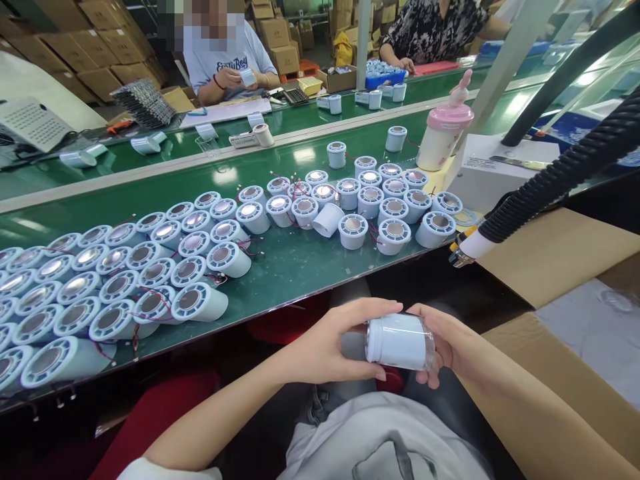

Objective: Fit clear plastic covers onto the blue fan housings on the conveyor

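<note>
Over my lap I hold a light blue cylindrical housing lying on its side, a clear plastic cup around its right part. My left hand curves around its left end, fingers above and thumb below. The clear end rests in my right hand, whose fingers wrap behind and under it. Beyond my hands, many like blue cylinders stand on the green conveyor belt, several with round silver discs on top and thin red and black wires.
An open carton with white lining sits at my right. Above it hangs a black corrugated hose with a metal tip. A pink-lidded bottle and a white box stand on the far right. Two people work across the belt.
</note>
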`<act>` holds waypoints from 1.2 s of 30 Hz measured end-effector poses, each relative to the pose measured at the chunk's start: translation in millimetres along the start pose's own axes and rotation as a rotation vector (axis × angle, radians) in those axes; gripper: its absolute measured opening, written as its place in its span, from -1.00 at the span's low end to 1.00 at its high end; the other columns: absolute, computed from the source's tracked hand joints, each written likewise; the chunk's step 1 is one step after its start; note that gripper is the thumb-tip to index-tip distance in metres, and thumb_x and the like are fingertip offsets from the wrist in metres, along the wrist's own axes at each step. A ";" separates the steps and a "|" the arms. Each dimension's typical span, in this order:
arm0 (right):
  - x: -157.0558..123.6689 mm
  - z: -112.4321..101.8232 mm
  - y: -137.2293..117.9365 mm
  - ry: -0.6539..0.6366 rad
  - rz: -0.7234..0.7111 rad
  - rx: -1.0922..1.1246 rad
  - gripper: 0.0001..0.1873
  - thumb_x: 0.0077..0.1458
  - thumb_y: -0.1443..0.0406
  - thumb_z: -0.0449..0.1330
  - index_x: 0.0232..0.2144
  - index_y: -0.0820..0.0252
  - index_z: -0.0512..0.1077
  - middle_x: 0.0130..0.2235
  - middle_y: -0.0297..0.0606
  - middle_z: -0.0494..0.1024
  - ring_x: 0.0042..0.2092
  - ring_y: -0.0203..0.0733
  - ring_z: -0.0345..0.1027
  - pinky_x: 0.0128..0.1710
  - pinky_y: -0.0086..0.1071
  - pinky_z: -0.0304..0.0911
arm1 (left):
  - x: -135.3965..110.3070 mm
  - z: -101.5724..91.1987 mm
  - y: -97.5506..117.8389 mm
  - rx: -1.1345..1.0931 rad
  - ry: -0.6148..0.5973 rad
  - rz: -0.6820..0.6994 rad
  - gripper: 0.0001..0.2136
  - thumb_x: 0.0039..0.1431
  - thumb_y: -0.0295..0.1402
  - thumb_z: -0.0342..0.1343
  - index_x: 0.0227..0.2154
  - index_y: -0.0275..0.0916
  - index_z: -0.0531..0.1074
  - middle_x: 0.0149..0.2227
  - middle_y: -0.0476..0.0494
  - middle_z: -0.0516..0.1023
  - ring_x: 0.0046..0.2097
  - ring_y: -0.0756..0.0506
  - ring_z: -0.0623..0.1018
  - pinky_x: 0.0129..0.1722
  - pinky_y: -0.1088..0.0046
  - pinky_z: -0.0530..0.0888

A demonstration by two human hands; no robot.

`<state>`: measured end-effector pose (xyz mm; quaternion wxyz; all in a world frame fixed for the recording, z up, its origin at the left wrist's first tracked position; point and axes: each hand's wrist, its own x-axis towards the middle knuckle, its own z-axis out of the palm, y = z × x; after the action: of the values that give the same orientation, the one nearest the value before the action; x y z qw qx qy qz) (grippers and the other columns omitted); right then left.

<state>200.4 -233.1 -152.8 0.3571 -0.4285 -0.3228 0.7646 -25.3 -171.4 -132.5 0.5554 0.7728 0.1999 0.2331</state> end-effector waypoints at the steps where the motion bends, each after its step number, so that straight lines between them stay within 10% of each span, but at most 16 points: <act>1: 0.2 0.5 0.3 -0.004 0.007 0.017 -0.48 0.13 -0.12 0.15 -0.22 0.24 0.32 -0.53 -0.31 0.52 -0.54 -0.28 0.46 -0.59 -0.55 0.36 | 0.4 -0.5 -0.7 0.001 0.002 0.012 -0.29 -0.04 -0.38 0.37 0.21 -0.08 0.25 0.21 -0.22 0.35 0.24 -0.20 0.34 0.19 0.28 0.36; 13: 3.7 2.7 6.4 -0.089 0.236 0.054 -0.21 0.24 -0.21 -0.23 -0.39 0.34 0.44 -0.56 -0.21 0.48 -0.66 -0.36 0.34 -0.74 -0.62 0.19 | -0.6 6.0 3.4 -0.032 0.037 -0.045 -0.35 -0.01 -0.37 0.35 0.18 -0.05 0.29 0.13 -0.22 0.38 0.13 -0.21 0.43 0.01 0.33 0.50; 17: -6.6 -0.5 8.8 0.016 -0.227 -0.311 -0.27 0.13 -0.23 0.02 0.10 0.17 0.30 -0.06 -0.02 0.52 -0.19 -0.04 0.52 -0.30 -0.27 0.49 | -2.8 7.3 8.3 -0.145 0.055 -0.189 -0.37 0.02 -0.33 0.32 0.18 -0.06 0.27 0.11 -0.21 0.38 0.08 -0.20 0.47 -0.03 0.32 0.52; 21: -14.8 -10.4 12.9 0.050 -0.725 -0.758 -0.29 0.05 0.31 0.37 0.19 -0.22 0.23 0.35 -0.30 0.07 0.31 0.10 0.02 0.26 0.04 0.04 | -2.3 5.3 9.5 -0.259 0.026 -0.301 -0.33 0.03 -0.27 0.32 0.21 -0.08 0.22 0.12 -0.26 0.38 0.00 -0.21 0.52 -0.09 0.28 0.54; 24: -16.3 -13.9 16.7 0.050 -0.755 -0.833 -0.44 0.11 0.40 0.30 0.10 -0.24 0.37 0.24 -0.29 0.31 0.23 0.05 0.19 0.19 -0.04 0.19 | -0.8 3.8 10.7 -0.293 -0.011 -0.324 -0.29 0.00 -0.25 0.34 0.23 -0.08 0.21 0.10 -0.26 0.40 -0.05 -0.19 0.54 -0.11 0.28 0.54; 30: -16.0 -4.9 13.6 0.008 -0.389 -0.204 -0.58 0.14 0.13 0.29 0.07 -0.24 0.42 0.03 -0.29 0.53 -0.05 -0.05 0.48 -0.10 -0.23 0.46 | -2.1 2.0 13.5 -0.326 -0.015 -0.255 -0.30 0.03 -0.42 0.32 0.24 -0.04 0.21 0.24 -0.22 0.27 0.18 -0.21 0.38 0.16 0.21 0.38; 36: -12.1 -7.0 11.2 0.083 -0.364 -0.381 -0.65 0.08 0.25 0.32 -0.04 0.00 0.55 -0.16 -0.24 0.58 -0.47 -0.25 0.43 -0.41 -0.34 0.44 | -2.2 8.7 -1.6 -0.632 -0.038 -0.391 -0.25 0.01 -0.43 0.33 0.26 -0.04 0.16 0.09 -0.20 0.43 0.01 -0.14 0.51 0.03 0.26 0.44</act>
<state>208.1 -247.7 -159.6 0.4147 -0.4538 -0.5178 0.5949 -22.1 -178.8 -136.7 0.8041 0.5147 0.2517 0.1586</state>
